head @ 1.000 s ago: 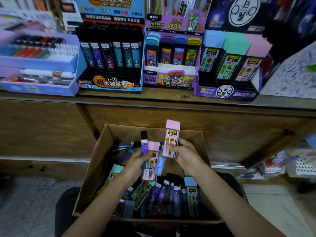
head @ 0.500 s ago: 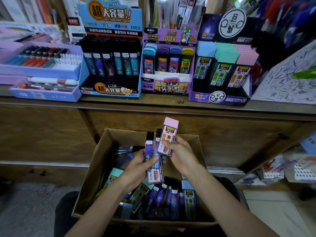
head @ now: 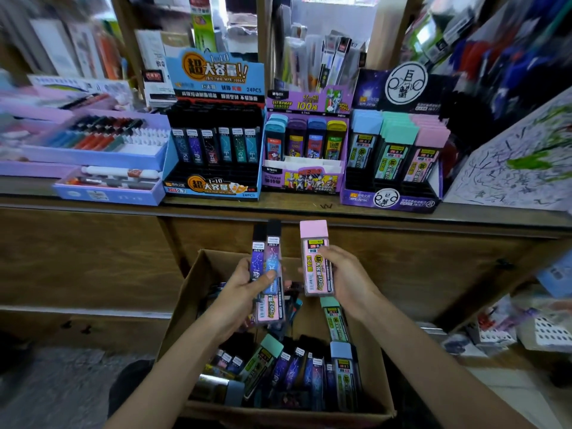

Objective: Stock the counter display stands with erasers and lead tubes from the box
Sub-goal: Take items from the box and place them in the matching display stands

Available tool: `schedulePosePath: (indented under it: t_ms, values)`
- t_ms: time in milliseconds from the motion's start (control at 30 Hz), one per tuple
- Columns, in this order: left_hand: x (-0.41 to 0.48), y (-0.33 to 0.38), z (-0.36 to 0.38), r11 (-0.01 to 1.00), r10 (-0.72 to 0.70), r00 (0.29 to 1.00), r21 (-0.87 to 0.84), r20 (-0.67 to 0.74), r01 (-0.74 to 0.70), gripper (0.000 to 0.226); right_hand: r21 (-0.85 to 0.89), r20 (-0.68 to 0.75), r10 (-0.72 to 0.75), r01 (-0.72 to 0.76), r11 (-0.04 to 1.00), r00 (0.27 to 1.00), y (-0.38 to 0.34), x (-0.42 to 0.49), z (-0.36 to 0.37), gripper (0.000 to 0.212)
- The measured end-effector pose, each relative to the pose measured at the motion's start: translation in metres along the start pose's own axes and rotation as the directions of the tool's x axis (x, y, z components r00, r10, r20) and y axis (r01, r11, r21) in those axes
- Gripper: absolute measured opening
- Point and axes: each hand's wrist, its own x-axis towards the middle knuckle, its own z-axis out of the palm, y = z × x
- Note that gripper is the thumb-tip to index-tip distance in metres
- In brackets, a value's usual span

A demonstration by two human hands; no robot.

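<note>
Over the box (head: 192, 292), our left hand (head: 244, 286) grips a bunch of dark lead tubes (head: 266, 258). A second pink case (head: 269, 311) is tucked behind them, and the thumb presses across the front. Just to its right, our right hand (head: 346, 277) pinches one pink case (head: 315, 258) by its sides and holds it upright. Below both hands, the box holds many more tubes and cases.

What could go wrong? The left bunch is a lot for one hand — the tubes look smooth and could slide out and drop. Up past the left hand is the blue stand (head: 213, 187), with thin slots. Up past the right hand is the purple stand (head: 390, 198). Its pink row looks pretty full, so a hard push could knock the neighbours over.

The tubes are long, thin and flat-sided, made of shiny plastic with star pictures. The pink case is wider and blocky, with a plain pink cap. The box is brown cardboard — bendy at the flaps.
</note>
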Motion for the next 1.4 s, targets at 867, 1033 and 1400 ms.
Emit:
schedulePosePath:
  t_ms: [867,1033,1400]
  values:
    - [0.070,0.141,-0.009,0.938,0.329,0.944,0.105,0.025,-0.329,0.038,-0.463,0.006,-0.586,0.521,0.717,0.810,-0.215,0.020,-0.046,0.019]
    - [0.086,0.139,0.020,0.938,0.318,0.946,0.122,0.068,-0.324,0.033,-0.626,-0.004,-0.643,0.500,0.598,0.765,-0.225,0.018,-0.094,0.029]
    - [0.103,0.127,0.061,0.948,0.273,0.955,0.138,0.120,-0.288,0.034,-0.747,0.118,-0.593,0.465,0.476,0.797,-0.224,0.026,-0.144,0.032]
